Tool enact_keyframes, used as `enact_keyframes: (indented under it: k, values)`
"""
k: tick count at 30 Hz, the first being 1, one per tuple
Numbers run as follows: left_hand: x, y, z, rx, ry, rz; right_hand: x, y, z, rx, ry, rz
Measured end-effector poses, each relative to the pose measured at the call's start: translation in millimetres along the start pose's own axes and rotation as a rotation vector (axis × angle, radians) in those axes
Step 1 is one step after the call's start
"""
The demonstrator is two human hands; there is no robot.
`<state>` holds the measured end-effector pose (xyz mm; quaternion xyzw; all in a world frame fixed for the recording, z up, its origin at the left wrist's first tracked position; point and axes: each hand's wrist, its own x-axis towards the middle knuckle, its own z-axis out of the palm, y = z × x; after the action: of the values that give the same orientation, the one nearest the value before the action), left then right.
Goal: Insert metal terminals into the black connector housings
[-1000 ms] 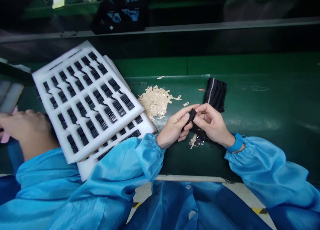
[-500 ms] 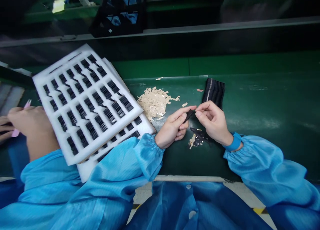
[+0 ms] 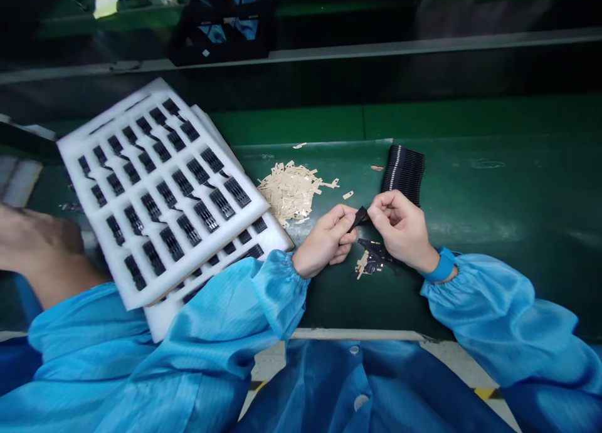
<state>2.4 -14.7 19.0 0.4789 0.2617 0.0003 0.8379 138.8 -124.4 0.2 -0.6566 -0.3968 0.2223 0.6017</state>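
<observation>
My left hand (image 3: 325, 242) is closed around a thin, flat black strip (image 3: 360, 217), its thumb lying along the piece. At the strip's right end, the thumb and index finger of my right hand (image 3: 402, 229) are pinched together; the exact spot they grip is too small to make out. Below my fingers lies a small heap of black and beige flat pieces (image 3: 374, 257). Just behind my right hand stands a neat row of black strips (image 3: 404, 173). A pile of beige flat tabs (image 3: 291, 192) lies beyond my left hand.
White foam trays (image 3: 162, 195) holding rows of black parts are stacked on the green work surface (image 3: 489, 232), partly beside my left sleeve. A co-worker's hand (image 3: 40, 239) is at the far left. A black bin (image 3: 226, 35) sits on the rail behind.
The black strip is tilted up more between my hands, and my left index finger has drawn back from its tip. The co-worker's hand has moved left; the pink tool it held is out of view.
</observation>
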Motion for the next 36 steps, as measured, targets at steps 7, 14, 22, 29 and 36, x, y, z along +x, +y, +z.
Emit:
enact_keyframes:
  k: [7, 14, 22, 29, 36]
  values:
    - [0.8, -1.6, -1.1, -0.005, -0.012, 0.034, 1.1, 0.4, 2.3, 0.011, 0.026, 0.021]
    - [0.2, -2.2, -0.7, -0.005, -0.010, 0.045, 1.3, -1.0, 3.7, 0.094, 0.011, 0.091]
    - [2.6, -5.5, -1.5, -0.020, 0.023, 0.091, 4.6, 0.7, 3.5, 0.204, 0.037, 0.138]
    - [0.8, -6.8, 1.1, -0.046, -0.103, 0.077, -1.8, -4.3, 3.0, 0.167, -0.179, 0.094]
    - [-1.2, -8.9, -3.0, -0.060, -0.237, 0.063, -10.8, -1.3, 5.5, 0.557, -0.235, 0.282]
